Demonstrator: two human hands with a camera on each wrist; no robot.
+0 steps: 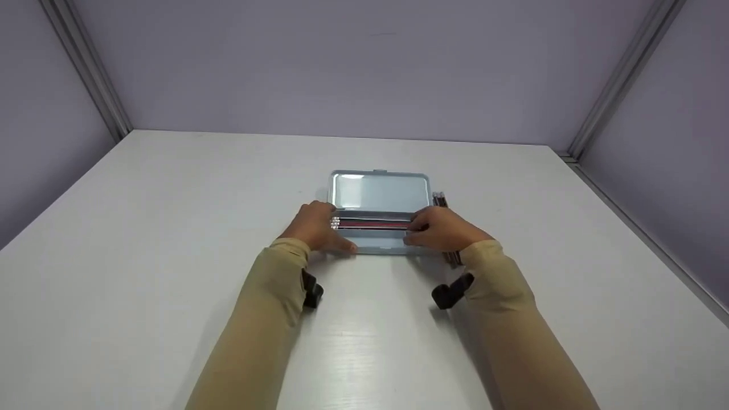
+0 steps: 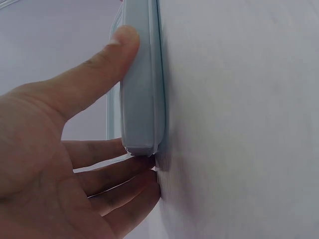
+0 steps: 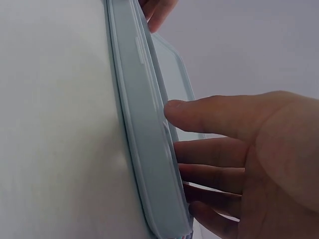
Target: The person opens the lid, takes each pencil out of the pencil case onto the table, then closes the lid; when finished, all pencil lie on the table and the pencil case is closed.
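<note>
My left hand [image 1: 316,226] takes the left end of the pencil case [image 1: 379,196] in its grip, thumb [image 2: 94,74] pressed on the near wall and fingers [image 2: 112,172] curled round the corner against the surface [image 1: 171,239]. My right hand [image 1: 441,228] grips the right end the same way, thumb [image 3: 209,113] on the near edge, fingers [image 3: 212,164] reaching over into the tray. The case lies open at the middle of the surface, its lid flat on the far side, pencils [image 1: 370,222] lined up inside between my two hands. More pencils [image 1: 439,200] lie on the surface just right of the case, partly under my right hand. Both forearms in tan sleeves [image 1: 267,319] stretch forward, wrists low.
</note>
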